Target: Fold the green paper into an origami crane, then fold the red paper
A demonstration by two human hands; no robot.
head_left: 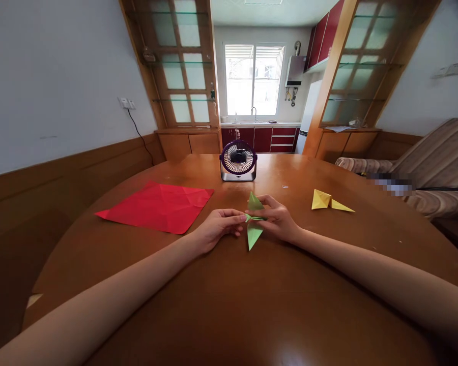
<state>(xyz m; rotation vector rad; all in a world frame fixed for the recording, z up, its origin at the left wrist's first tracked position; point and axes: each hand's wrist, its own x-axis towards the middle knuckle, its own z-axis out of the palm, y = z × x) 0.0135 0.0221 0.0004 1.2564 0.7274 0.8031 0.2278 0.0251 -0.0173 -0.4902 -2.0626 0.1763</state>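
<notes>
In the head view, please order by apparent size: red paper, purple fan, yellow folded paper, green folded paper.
1. red paper
2. purple fan
3. yellow folded paper and green folded paper: they look alike, and both hands partly hide the green one, so no ranking.

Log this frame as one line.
left hand: pinching green paper | right hand: holding green paper | nearby: red sheet, yellow paper, fan
</notes>
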